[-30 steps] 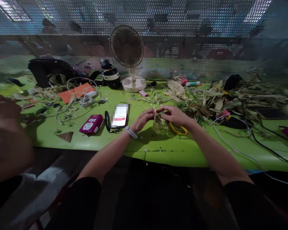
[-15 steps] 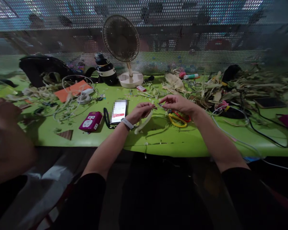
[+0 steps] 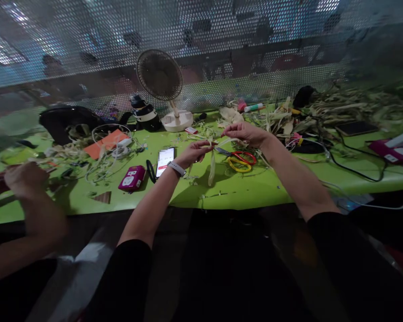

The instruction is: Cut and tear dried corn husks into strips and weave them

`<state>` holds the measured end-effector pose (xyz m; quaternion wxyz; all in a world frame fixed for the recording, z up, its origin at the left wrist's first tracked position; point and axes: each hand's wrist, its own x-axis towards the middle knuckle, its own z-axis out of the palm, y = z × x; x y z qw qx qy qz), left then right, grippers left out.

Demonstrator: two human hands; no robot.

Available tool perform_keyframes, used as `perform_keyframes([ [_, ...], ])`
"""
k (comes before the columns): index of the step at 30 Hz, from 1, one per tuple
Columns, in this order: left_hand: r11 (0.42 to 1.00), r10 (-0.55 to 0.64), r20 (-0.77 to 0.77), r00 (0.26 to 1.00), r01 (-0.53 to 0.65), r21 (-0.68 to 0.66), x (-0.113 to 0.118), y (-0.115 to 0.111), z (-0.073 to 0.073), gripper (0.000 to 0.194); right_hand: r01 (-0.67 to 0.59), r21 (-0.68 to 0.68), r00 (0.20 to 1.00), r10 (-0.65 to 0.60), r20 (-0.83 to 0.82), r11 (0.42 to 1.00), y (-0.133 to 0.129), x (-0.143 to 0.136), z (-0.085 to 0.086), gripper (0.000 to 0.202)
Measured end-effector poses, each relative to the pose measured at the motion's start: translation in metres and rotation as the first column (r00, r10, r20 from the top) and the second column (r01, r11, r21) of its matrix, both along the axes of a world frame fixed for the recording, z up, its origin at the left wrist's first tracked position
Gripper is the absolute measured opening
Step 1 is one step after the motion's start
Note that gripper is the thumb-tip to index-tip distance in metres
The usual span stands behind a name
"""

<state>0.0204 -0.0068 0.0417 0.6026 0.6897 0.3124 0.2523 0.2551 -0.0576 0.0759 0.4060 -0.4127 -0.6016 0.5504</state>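
My left hand (image 3: pixel 196 153) is closed in a pinch on a pale husk strip (image 3: pixel 212 170), one end of which hangs down below the fingers. My right hand (image 3: pixel 243 132) pinches the other part of the strip, which stretches between the two hands just above the table. Just below my right hand lie scissors (image 3: pixel 239 160) with one red and one yellow handle loop, blades pointing left. What exactly sits between the left fingertips is too small to make out.
A phone (image 3: pixel 165 162) and a purple box (image 3: pixel 132 178) lie left of my left hand. Behind stand a fan (image 3: pixel 177 120) and a black bottle (image 3: pixel 147 117). Husk piles (image 3: pixel 349 107) and cables fill the right side. A co-worker's hands (image 3: pixel 27 179) are at the far left.
My right hand has moved from beside the scissors' blades up to the strip, now stretched between both hands. The scissors lie apart from it. The camera view has tilted.
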Motion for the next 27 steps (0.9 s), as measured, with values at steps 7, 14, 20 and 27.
perform_keyframes([
  [7,1.0,0.005,0.054,0.999,-0.005,-0.004,0.016,0.001,-0.001,0.036,0.338,0.015,0.941,-0.339,0.028,0.941,0.004,-0.007,-0.019,0.014],
  [14,0.994,-0.107,0.015,0.994,0.106,0.038,0.017,0.013,-0.011,0.04,0.108,-0.076,0.978,-0.093,0.188,0.991,-0.009,-0.008,-0.021,0.017],
  [20,0.993,-0.106,0.116,0.988,0.111,-0.035,0.014,0.007,-0.023,0.043,0.127,-0.179,0.988,-0.11,0.105,0.976,-0.011,-0.019,-0.028,0.016],
  [27,0.994,-0.081,0.176,0.981,0.092,-0.055,0.016,0.005,-0.024,0.048,0.091,-0.118,0.985,-0.072,0.155,0.989,-0.018,-0.039,-0.033,0.021],
])
